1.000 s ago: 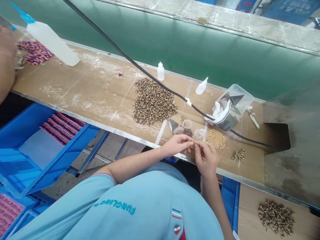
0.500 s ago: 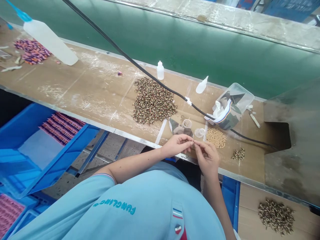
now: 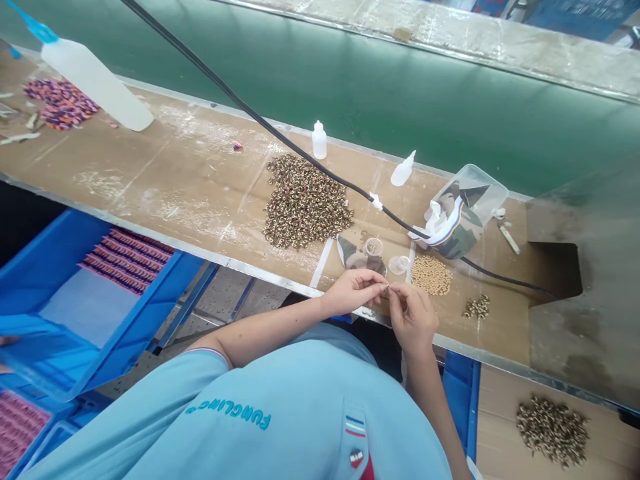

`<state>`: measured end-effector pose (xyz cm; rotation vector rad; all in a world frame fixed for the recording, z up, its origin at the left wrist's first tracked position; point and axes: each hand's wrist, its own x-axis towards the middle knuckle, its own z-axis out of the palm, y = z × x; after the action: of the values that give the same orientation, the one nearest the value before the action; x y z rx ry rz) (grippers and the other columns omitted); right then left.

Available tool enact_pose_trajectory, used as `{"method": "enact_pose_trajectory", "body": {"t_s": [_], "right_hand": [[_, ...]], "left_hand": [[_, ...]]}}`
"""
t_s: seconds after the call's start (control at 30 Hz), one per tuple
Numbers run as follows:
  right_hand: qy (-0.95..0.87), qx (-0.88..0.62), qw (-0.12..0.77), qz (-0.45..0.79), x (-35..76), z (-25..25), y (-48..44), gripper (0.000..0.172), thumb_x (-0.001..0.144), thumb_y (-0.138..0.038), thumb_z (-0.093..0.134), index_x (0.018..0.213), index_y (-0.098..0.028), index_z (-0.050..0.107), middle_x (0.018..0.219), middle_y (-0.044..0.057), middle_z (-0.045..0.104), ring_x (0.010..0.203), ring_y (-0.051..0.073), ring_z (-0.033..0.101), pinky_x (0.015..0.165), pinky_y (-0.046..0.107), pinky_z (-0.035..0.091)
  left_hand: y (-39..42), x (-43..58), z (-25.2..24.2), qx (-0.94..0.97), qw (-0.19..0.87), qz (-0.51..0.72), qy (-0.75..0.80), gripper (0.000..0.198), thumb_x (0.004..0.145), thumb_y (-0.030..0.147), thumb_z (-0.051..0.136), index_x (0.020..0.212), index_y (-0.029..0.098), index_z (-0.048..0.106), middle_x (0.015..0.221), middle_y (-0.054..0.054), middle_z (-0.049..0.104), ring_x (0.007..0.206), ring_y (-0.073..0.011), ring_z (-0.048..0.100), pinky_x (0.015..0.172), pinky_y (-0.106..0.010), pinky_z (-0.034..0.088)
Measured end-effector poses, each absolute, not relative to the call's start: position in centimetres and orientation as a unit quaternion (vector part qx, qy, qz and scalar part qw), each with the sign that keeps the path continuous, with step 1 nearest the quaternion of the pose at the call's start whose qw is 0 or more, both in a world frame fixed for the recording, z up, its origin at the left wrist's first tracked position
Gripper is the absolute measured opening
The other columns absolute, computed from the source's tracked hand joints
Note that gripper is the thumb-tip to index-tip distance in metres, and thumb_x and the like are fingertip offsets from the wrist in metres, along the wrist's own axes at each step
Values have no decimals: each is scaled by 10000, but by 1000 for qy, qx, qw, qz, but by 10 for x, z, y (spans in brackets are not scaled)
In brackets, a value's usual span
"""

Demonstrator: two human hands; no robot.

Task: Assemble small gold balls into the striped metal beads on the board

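Note:
My left hand (image 3: 354,289) and my right hand (image 3: 413,316) meet at the near edge of the brown workbench (image 3: 190,180), fingertips pinched together on a tiny part I cannot make out. Just beyond them stand two small clear cups (image 3: 399,265) and a pile of tan beads (image 3: 431,274). A large heap of small speckled rings (image 3: 306,203) lies further out to the left. A few speckled rings (image 3: 477,306) lie to the right of my hands.
A black cable (image 3: 280,137) crosses the bench diagonally. Two small white dropper bottles (image 3: 319,140) and a clear tub with cloth (image 3: 460,210) stand behind. A big squeeze bottle (image 3: 90,77) lies far left. Blue crates (image 3: 75,313) sit below; a green belt (image 3: 400,100) runs behind.
My hands stay pinched together in the same spot. The view has shifted slightly, and another person's arm at the far left edge has gone from view.

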<state>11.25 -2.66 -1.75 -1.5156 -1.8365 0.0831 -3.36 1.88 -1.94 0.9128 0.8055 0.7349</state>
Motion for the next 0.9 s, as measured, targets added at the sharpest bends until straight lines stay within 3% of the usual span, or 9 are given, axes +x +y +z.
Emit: {"method": "enact_pose_trajectory", "body": {"t_s": [0.47, 0.67, 0.9], "right_hand": [[-699, -610, 356, 113, 113, -17, -24, 225, 920, -346, 433, 814, -229, 593, 783, 28, 638, 727, 148, 580, 625, 269, 460], [-678, -609, 376, 169, 114, -20, -25, 179, 911, -310, 455, 830, -209, 579, 776, 18, 621, 684, 132, 569, 588, 255, 445], [-688, -599, 390, 125, 113, -22, -26, 123, 902, -265, 479, 839, -212, 571, 782, 14, 618, 718, 137, 560, 605, 256, 433]], "left_hand": [[16, -34, -24, 565, 638, 360, 379, 191, 813, 299, 569, 811, 116, 625, 725, -21, 582, 581, -77, 536, 570, -196, 459], [16, -35, -25, 606, 601, 354, 383, 175, 833, 256, 511, 809, 122, 622, 689, -19, 570, 588, -93, 530, 589, -210, 452], [15, -32, -25, 630, 559, 364, 399, 169, 818, 231, 513, 793, 122, 640, 728, -43, 607, 650, -114, 546, 630, -220, 456]]}}
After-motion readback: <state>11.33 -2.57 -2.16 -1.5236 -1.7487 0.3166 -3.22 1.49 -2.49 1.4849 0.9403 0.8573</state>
